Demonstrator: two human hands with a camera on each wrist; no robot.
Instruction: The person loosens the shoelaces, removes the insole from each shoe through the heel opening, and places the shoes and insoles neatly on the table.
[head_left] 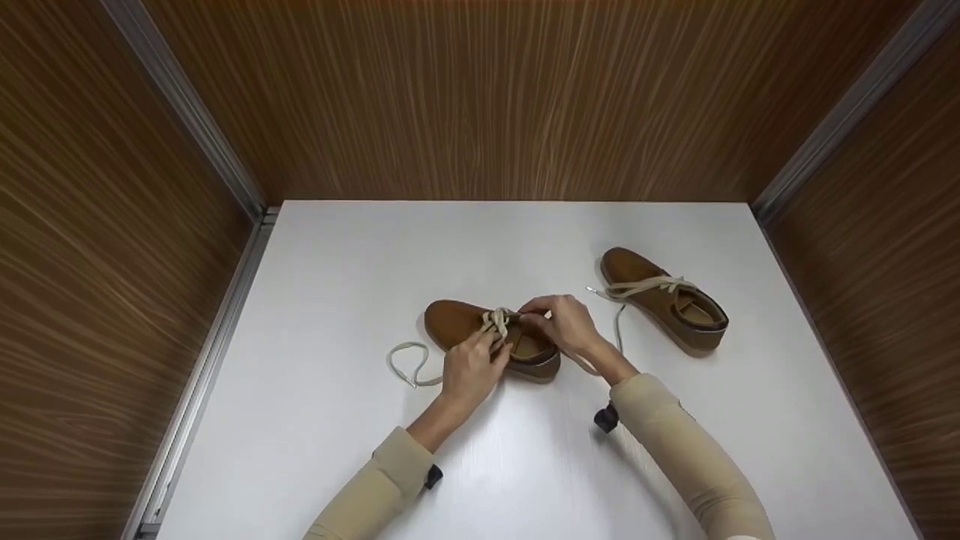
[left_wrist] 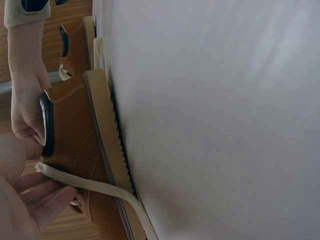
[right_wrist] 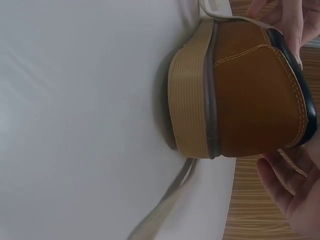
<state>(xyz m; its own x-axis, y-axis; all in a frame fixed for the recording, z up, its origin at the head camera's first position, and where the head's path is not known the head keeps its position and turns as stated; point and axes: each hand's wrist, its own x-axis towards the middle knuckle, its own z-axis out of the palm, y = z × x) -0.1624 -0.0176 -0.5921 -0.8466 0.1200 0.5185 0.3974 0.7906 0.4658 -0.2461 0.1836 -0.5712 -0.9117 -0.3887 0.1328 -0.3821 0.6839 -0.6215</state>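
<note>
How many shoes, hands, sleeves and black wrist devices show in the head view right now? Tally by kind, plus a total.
Shoes: 2 (near shoe, far shoe)
Hands: 2 (left hand, right hand)
Sleeves: 2 (left sleeve, right sleeve)
Black wrist devices: 2 (left device, right device)
Total: 8

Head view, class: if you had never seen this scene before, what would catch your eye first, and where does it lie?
First comes the brown shoe near the middle of the white table, with the left hand at its lacing and the right hand by its opening. Next is a second shoe, farther back and to the right. A loose pale lace loops on the table, left of the first shoe.
</note>
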